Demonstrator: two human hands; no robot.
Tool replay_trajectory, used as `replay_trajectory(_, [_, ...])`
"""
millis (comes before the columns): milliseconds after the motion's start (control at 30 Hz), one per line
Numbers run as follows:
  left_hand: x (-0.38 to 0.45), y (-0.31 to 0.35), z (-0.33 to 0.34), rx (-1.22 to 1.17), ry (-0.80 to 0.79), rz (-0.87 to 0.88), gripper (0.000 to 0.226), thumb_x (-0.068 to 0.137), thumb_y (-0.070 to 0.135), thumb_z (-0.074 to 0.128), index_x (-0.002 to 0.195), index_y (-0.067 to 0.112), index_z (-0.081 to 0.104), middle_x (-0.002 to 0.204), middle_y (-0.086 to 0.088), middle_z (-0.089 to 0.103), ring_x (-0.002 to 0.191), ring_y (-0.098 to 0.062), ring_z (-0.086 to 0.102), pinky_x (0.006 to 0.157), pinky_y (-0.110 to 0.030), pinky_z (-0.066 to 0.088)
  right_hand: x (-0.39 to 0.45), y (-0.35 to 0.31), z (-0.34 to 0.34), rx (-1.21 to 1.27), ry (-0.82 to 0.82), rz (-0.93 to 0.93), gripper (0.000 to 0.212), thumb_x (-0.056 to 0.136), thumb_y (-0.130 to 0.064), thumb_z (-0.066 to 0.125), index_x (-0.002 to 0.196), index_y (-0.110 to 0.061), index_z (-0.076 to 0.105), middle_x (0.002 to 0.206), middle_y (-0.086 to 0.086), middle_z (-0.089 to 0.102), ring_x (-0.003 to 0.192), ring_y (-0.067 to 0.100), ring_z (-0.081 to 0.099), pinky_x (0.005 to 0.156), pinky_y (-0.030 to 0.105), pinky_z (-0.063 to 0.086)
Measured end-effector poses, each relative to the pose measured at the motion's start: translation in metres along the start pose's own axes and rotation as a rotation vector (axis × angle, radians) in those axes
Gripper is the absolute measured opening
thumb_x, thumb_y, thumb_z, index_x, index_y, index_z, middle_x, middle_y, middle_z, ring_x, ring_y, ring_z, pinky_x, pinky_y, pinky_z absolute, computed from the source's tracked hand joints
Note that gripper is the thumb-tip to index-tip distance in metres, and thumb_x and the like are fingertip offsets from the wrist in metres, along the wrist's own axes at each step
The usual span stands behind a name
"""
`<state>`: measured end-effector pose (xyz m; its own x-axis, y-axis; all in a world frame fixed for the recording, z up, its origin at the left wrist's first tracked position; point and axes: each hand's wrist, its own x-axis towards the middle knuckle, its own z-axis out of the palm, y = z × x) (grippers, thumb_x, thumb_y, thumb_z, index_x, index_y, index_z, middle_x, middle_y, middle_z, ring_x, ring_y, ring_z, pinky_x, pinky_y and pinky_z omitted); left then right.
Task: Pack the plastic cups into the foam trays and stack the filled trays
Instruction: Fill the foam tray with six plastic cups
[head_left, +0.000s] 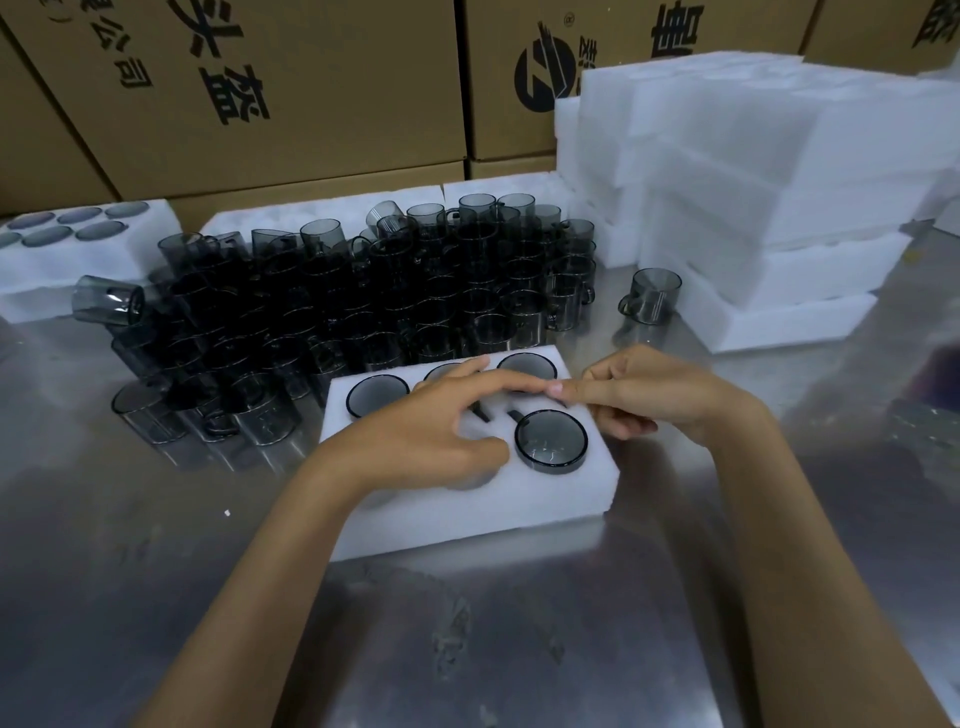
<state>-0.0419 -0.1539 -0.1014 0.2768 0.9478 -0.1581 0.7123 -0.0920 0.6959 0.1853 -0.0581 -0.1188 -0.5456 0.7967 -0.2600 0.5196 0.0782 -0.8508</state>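
Note:
A white foam tray (467, 512) lies on the steel table in front of me. Smoky grey plastic cups sit in its pockets: one at the back left (377, 395), one at the back right (526, 366), one at the front right (550, 441), and one partly hidden under my fingers. My left hand (441, 431) lies spread over the tray's middle, fingers extended across the pockets. My right hand (644, 395) hovers at the tray's right edge with fingers loosely curled, its fingertips meeting those of the left. Neither hand holds a cup.
A dense crowd of loose grey cups (363, 291) stands behind the tray. One cup (652, 296) stands alone at the right. A stack of foam trays (753, 197) rises at the back right. A filled tray (72, 244) lies far left. Cardboard boxes (260, 93) line the back.

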Motion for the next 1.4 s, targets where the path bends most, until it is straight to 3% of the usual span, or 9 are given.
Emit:
replay_trajectory(100, [0.003,-0.006,0.001,0.088,0.036,0.03,0.074,0.078,0.009,0.059,0.132,0.057,0.044,0.152,0.031,0.025,0.143,0.016,0.006,0.117,-0.021,0.022,0.008,0.006,0.0,0.115,0.175,-0.009,0.044,0.088,-0.053,0.068,0.06,-0.019,0.067,0.049,0.006,0.058,0.041,0.013,0.041,0.038,0.019,0.028])
replay_trajectory(267, [0.011,-0.018,0.005,0.218,0.071,0.048,0.083,0.084,-0.011,0.045,0.141,0.048,0.04,0.154,0.036,0.019,0.145,0.014,0.002,0.123,-0.031,0.014,0.036,0.022,-0.016,0.31,0.787,-0.062,0.009,0.09,-0.02,0.057,0.084,-0.018,0.063,0.05,-0.001,0.063,0.04,0.012,0.043,0.04,0.022,0.032])
replay_trajectory(367, [0.015,-0.022,0.005,0.249,0.103,0.082,0.084,0.083,-0.011,0.044,0.14,0.05,0.04,0.152,0.039,0.023,0.144,0.015,0.004,0.122,-0.03,0.013,0.049,0.041,-0.022,0.222,0.994,-0.047,0.026,0.091,-0.016,0.053,0.115,-0.024,0.06,0.058,-0.008,0.061,0.054,0.004,0.056,0.061,0.022,0.042])
replay_trajectory(600, [0.023,-0.025,0.007,0.272,0.198,0.105,0.08,0.083,-0.011,0.045,0.146,0.039,0.042,0.154,0.031,0.027,0.147,0.009,0.009,0.123,-0.035,0.015,0.077,0.058,-0.03,-0.152,1.003,0.079,0.066,0.092,-0.018,0.045,0.155,-0.031,0.027,0.099,0.012,0.072,0.097,0.036,0.066,0.089,0.041,0.053])
replay_trajectory(833, [0.023,-0.023,0.008,0.272,0.219,0.117,0.079,0.083,-0.007,0.047,0.145,0.041,0.043,0.154,0.032,0.027,0.146,0.01,0.009,0.121,-0.032,0.013,0.078,0.063,-0.025,-0.319,1.078,-0.029,0.017,0.092,-0.015,0.056,0.107,-0.017,0.062,0.112,0.011,0.045,0.095,0.034,0.054,0.069,0.037,0.043])
replay_trajectory(1000, [0.015,-0.015,0.005,-0.08,0.294,0.13,0.064,0.086,-0.006,0.05,0.135,0.035,0.057,0.143,0.018,0.051,0.136,0.006,0.038,0.116,-0.028,0.031,0.07,0.047,-0.015,-0.206,1.063,-0.229,0.009,0.091,-0.015,0.065,0.099,-0.016,0.068,0.136,0.01,0.044,0.123,0.026,0.048,0.091,0.036,0.046])
replay_trajectory(1100, [0.011,-0.01,-0.003,-0.289,0.458,0.123,0.057,0.092,-0.008,0.048,0.13,0.031,0.06,0.131,0.008,0.062,0.121,-0.001,0.054,0.107,-0.026,0.043,0.063,0.02,-0.005,-0.112,1.065,-0.475,0.01,0.09,-0.01,0.065,0.1,-0.011,0.065,0.135,0.007,0.051,0.112,0.008,0.054,0.091,0.039,0.052])
replay_trajectory(1167, [0.012,-0.01,-0.008,-0.324,0.597,0.151,0.052,0.095,-0.007,0.05,0.134,0.026,0.056,0.13,0.009,0.062,0.119,-0.005,0.057,0.105,-0.028,0.045,0.056,-0.003,0.009,-0.068,1.052,-0.604,0.007,0.089,-0.013,0.065,0.094,-0.017,0.063,0.134,0.003,0.05,0.103,-0.004,0.055,0.089,0.027,0.05])
replay_trajectory(1400, [0.009,-0.005,-0.01,-0.631,0.764,0.214,0.041,0.095,0.029,0.063,0.136,0.032,0.054,0.123,0.009,0.066,0.107,-0.008,0.068,0.092,-0.027,0.056,0.041,-0.048,0.064,-0.277,0.876,-0.881,0.006,0.087,-0.013,0.071,0.091,-0.011,0.067,0.142,0.008,0.052,0.127,0.024,0.049,0.104,0.034,0.043])
